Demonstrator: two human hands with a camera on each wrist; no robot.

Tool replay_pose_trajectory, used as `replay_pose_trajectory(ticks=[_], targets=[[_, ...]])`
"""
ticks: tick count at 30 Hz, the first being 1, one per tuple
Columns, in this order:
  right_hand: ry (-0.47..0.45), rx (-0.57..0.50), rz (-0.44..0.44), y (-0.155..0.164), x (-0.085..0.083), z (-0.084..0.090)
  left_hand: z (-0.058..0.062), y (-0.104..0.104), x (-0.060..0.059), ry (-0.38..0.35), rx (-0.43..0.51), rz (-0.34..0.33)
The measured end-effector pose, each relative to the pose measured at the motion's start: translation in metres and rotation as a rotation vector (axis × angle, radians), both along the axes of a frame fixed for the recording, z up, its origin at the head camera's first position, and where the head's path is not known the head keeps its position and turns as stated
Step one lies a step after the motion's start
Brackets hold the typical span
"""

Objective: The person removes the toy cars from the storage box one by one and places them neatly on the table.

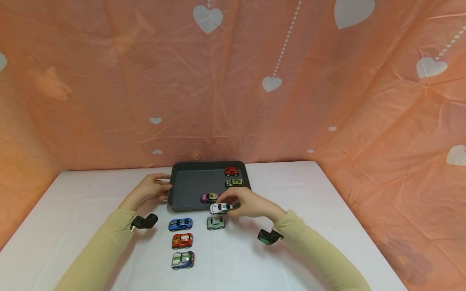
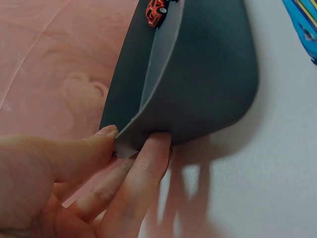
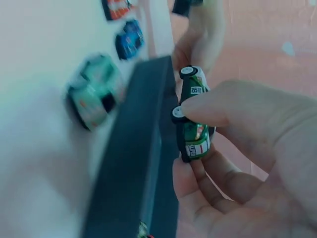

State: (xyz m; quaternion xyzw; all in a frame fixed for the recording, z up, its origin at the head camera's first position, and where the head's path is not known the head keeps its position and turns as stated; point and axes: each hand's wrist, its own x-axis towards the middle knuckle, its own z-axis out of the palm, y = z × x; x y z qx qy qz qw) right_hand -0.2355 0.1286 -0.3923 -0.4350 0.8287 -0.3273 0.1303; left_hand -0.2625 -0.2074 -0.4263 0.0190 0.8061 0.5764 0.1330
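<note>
My left hand (image 1: pixel 149 189) grips the left rim of the dark grey tray (image 1: pixel 193 180); the left wrist view has the thumb on the rim and fingers against the outer wall. A white toy car (image 1: pixel 219 208) is pinched between thumb and fingers of my right hand (image 1: pixel 251 202), over the tray's front edge. Green markings show on that car (image 3: pixel 197 134) in the right wrist view. Inside the tray are a red toy car (image 1: pixel 231 171), a yellow-and-black one (image 1: pixel 234 183) and a purple-and-yellow one (image 1: pixel 210 198). The right hand hides part of the tray's front right corner.
On the white table before the tray stand a pale green toy car (image 1: pixel 216 223), a blue one (image 1: pixel 180 224), a red one (image 1: pixel 182 241) and a white-green-blue one (image 1: pixel 183 260). An orange cloth (image 1: pixel 218 121) with hearts hangs behind the table.
</note>
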Motion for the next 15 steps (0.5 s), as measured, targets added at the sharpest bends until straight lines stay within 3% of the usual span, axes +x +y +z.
replay_pose_trajectory(ticks=[7,15], targets=[[-0.006,-0.04,0.028,0.001,0.024,-0.016,0.0,0.0,-0.001,0.0,0.001,-0.003],[-0.026,-0.053,-0.008,0.003,0.038,-0.034,-0.002,-0.002,-0.001,0.01,-0.007,-0.004]])
